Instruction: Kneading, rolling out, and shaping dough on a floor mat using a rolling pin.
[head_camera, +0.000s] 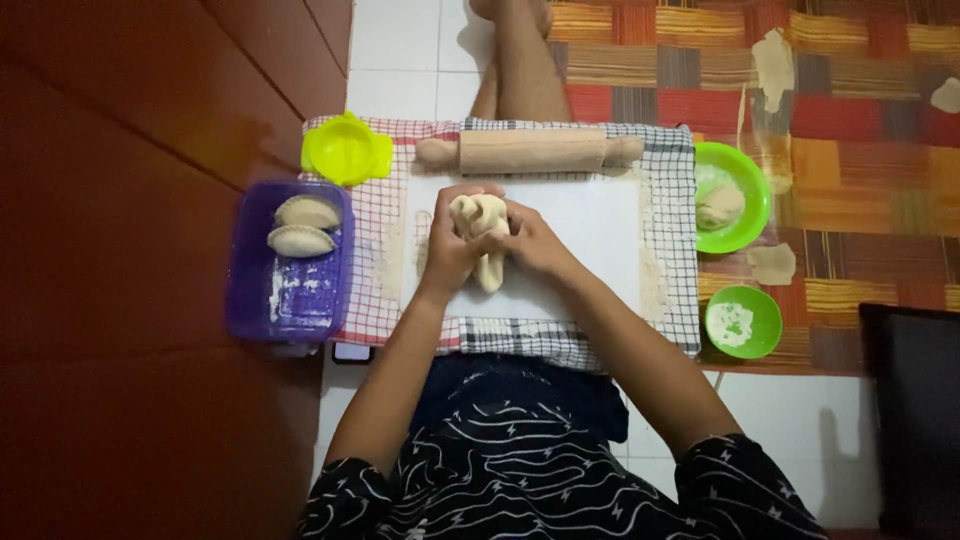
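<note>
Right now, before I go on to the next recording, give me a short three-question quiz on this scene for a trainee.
1. True or false: both hands hold the dough piece above the white board.
2. How many folded pastries lie in the purple container? A) one B) two C) four
3. Which thing lies across the far edge of the checked cloth, beyond the hands?

Key
1. True: the left hand and the right hand both grip it.
2. B, two.
3. The wooden rolling pin.
</note>
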